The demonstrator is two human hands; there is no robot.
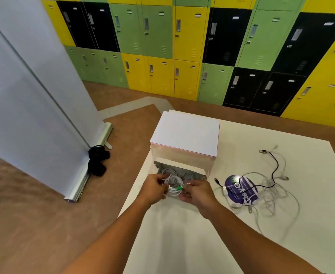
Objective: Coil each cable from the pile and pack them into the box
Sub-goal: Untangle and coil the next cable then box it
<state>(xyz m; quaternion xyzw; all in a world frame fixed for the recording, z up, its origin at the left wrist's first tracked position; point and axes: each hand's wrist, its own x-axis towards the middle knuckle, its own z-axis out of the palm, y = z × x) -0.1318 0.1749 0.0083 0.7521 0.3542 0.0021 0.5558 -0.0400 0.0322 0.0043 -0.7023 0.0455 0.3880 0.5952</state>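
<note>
Lockers (184,36) in green, yellow and black fill the far wall. A pale roll-up banner (24,91) stands at left on the brown floor (34,224), with a black bundle (97,161) lying against its base.

A white table (182,238) occupies the near right. A white box (184,133) sits at its far left corner. On the box's near side a grey-lined compartment (194,172) lies open, with white coils visible inside.

The pile of loose cables (271,188), mostly white, lies tangled on the table to the right of the hands and well apart from the box. One black cable (275,165) runs through the pile. A purple printed disc (240,189) lies under its left part.

The left hand (154,187) and right hand (197,191) meet just in front of the compartment. Both grasp one coiled white cable (173,185) between them. The left pinches the coil's left side with curled fingers. The right's fingertips pinch at a green fastening (179,188) on the coil. The coil sits at the compartment's near edge; whether it touches the box cannot be determined.
</note>
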